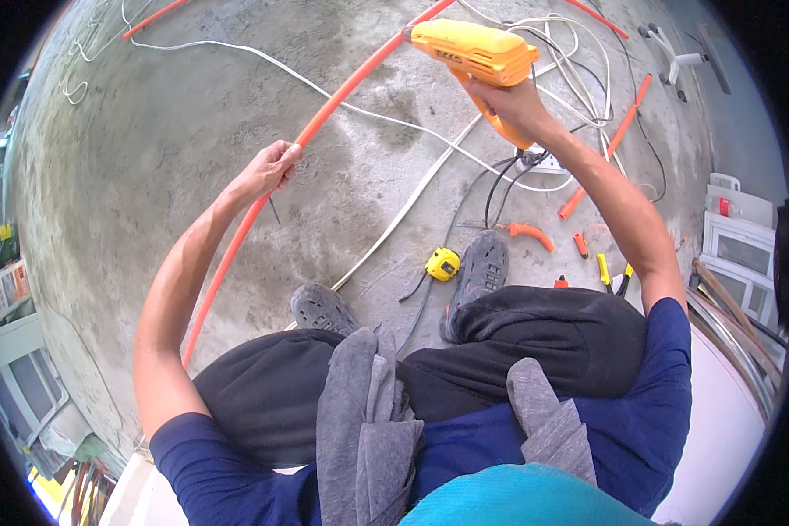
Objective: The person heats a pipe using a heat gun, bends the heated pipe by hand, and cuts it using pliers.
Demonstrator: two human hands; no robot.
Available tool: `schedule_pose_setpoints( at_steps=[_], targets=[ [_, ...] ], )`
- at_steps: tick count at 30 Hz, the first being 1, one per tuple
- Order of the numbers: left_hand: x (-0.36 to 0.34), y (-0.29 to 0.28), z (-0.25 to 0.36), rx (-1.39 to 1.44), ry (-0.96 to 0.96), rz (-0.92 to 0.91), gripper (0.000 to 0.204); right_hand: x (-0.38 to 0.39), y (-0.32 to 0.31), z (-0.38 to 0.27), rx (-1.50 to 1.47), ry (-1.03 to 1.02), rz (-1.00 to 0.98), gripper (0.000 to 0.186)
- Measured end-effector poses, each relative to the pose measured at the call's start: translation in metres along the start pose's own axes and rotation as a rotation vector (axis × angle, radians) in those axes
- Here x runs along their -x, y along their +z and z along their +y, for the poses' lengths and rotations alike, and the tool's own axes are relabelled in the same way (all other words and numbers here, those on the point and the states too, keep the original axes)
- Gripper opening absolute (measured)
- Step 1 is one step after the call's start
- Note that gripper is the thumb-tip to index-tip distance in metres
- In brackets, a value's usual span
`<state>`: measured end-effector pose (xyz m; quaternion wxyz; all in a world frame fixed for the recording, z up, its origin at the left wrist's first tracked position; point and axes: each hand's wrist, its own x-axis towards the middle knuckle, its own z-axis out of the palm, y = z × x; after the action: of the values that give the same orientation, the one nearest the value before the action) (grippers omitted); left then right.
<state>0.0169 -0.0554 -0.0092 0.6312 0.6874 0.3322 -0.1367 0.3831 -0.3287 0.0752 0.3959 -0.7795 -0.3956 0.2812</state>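
A long orange pipe [346,90] runs slantwise from the top of the view down past my left side, bending gently. My left hand [270,168] is closed round its middle; a thin dark piece sticks out just below that hand. In my right hand [515,110] is a yellow heat gun [469,48], gripped by its handle. The gun's dark nozzle points left, at the upper stretch of the pipe. From the picture I cannot tell whether nozzle and pipe touch. A black cord hangs from the handle's base near a white power strip [545,163].
A yellow tape measure [442,264] lies beside my grey shoes [482,263]. White cable [421,188] loops across the concrete floor. To the right are orange pipe pieces [622,131], a curved orange-handled tool [532,234] and yellow-handled pliers [605,270]. White frames [738,245] stand at the right edge.
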Motion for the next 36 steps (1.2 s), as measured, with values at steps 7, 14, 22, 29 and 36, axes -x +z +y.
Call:
schedule_pose_setpoints(
  at_steps=[7,14,22,29,36],
  targets=[
    [-0.001,-0.001,-0.003,-0.003,0.016,0.018,0.042,0.011,0.026,-0.008,0.028,0.131,-0.110,0.040],
    [-0.001,-0.003,-0.003,0.000,0.031,0.039,0.045,0.017,0.046,-0.011,0.044,0.006,-0.138,0.043],
    [-0.004,-0.003,-0.004,-0.031,0.014,0.055,0.037,0.026,0.058,-0.014,0.068,-0.173,-0.167,0.045],
    [-0.006,-0.006,-0.007,0.006,0.023,0.041,0.034,0.022,0.045,-0.004,0.118,-0.219,-0.063,0.046],
    [0.000,-0.004,0.001,-0.039,0.027,0.038,0.035,0.012,0.018,0.005,0.093,-0.008,-0.007,0.046]
  ],
)
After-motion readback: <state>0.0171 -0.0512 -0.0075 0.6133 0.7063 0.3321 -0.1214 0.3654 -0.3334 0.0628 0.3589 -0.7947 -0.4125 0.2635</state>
